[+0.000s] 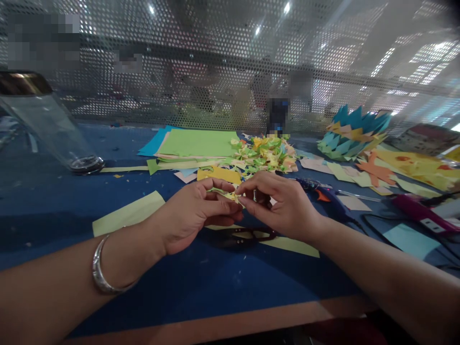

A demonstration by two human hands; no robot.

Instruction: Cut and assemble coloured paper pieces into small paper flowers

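My left hand and my right hand meet over the middle of the blue table. Both are closed in a pinch on a small piece of yellow-green paper, mostly covered by the fingers. A silver bangle circles my left wrist. Beneath my hands lie dark-handled scissors on pale green paper strips. Just beyond them is a yellow paper piece, and behind that a heap of small folded paper shapes in green, yellow and peach.
A clear bottle stands at the left, before a perforated metal screen. Coloured paper sheets are stacked at the back. On the right are a blue glue gun, a purple power strip with cables, and a layered paper piece.
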